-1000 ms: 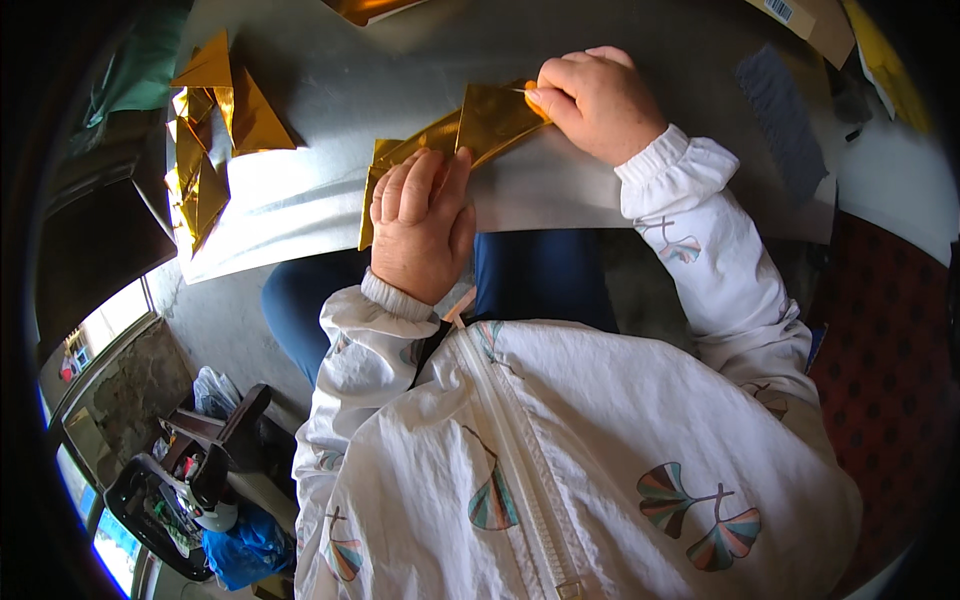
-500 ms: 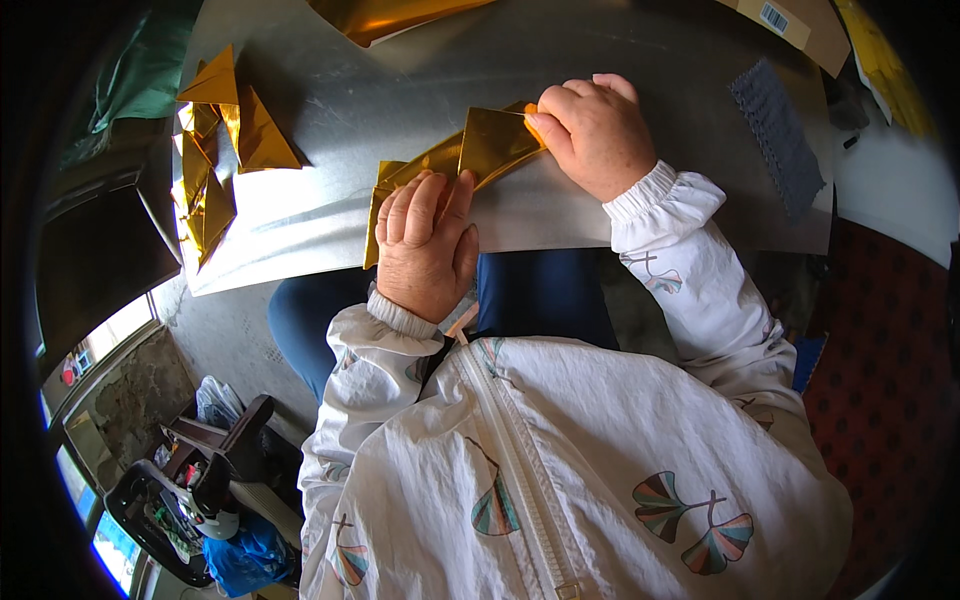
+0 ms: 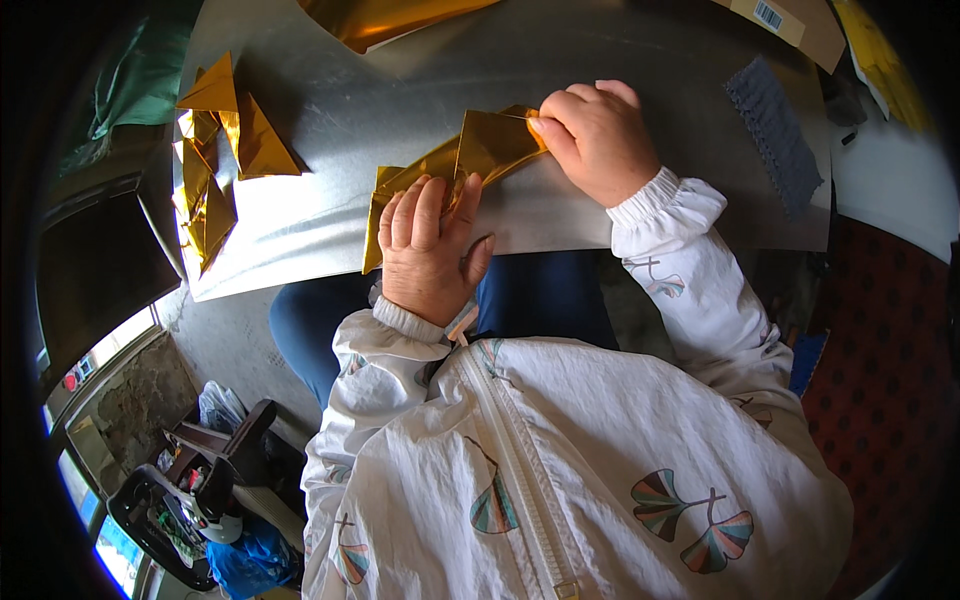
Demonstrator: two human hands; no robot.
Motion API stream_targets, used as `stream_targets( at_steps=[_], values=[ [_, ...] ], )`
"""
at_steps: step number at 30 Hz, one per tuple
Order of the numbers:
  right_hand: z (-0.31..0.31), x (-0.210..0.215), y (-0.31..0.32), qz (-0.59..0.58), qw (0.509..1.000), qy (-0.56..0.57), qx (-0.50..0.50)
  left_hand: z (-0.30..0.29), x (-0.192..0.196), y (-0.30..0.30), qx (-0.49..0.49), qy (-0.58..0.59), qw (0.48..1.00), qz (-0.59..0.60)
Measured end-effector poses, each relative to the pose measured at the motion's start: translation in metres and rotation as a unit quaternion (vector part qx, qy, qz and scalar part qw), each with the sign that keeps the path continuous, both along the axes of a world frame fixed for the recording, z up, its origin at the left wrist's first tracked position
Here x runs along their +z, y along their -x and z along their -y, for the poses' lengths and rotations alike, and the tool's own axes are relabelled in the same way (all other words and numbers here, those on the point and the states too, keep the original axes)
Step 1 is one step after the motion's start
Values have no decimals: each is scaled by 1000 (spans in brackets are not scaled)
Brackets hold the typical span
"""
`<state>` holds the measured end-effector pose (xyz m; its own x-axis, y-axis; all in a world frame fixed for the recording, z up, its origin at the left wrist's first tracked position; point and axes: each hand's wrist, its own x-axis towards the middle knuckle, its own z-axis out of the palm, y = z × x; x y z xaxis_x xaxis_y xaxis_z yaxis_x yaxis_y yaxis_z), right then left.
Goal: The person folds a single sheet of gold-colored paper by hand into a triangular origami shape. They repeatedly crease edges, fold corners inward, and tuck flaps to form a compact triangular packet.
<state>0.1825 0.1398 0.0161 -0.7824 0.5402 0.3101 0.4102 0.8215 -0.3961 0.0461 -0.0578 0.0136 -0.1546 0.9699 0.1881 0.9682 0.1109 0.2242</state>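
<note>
A folded strip of shiny gold foil paper (image 3: 490, 140) lies slantwise near the table's front edge, with a pointed flap standing up at its middle. My left hand (image 3: 425, 245) bears on its left part, fingers curled down over the folds and the thumb held apart from them. At the strip's right end, my right hand (image 3: 600, 135) pinches an orange-looking tip between thumb and fingers. What lies under the left fingertips is hidden.
Several folded gold foil pieces (image 3: 215, 170) are heaped at the table's left edge. More gold foil (image 3: 390, 15) lies at the far edge. A dark grey cloth (image 3: 770, 130) rests on the right, and a cardboard box (image 3: 790, 25) stands at the far right corner of the metal table (image 3: 640, 50).
My left thumb has moved away from the fingers. Both hands stay on the gold foil paper, which looks nearly the same. The whole view has shifted slightly.
</note>
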Motion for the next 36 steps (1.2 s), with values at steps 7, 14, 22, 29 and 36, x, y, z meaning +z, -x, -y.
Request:
stream_targets(
  at_steps=[7,14,22,29,36],
  values=[
    [4,-3,-26,-80,995,57,-31,-1,-2,-2,4,16,999,-30],
    [6,-7,-21,-96,993,43,-46,0,0,1,2,12,1000,-19],
    [5,-12,-21,-109,992,36,-50,1,3,3,-17,12,1000,23],
    [5,-14,-23,-93,993,42,-54,7,7,13,-37,-20,992,120],
    [5,-14,-25,-89,994,40,-59,-13,12,8,73,-72,974,201]
  ],
)
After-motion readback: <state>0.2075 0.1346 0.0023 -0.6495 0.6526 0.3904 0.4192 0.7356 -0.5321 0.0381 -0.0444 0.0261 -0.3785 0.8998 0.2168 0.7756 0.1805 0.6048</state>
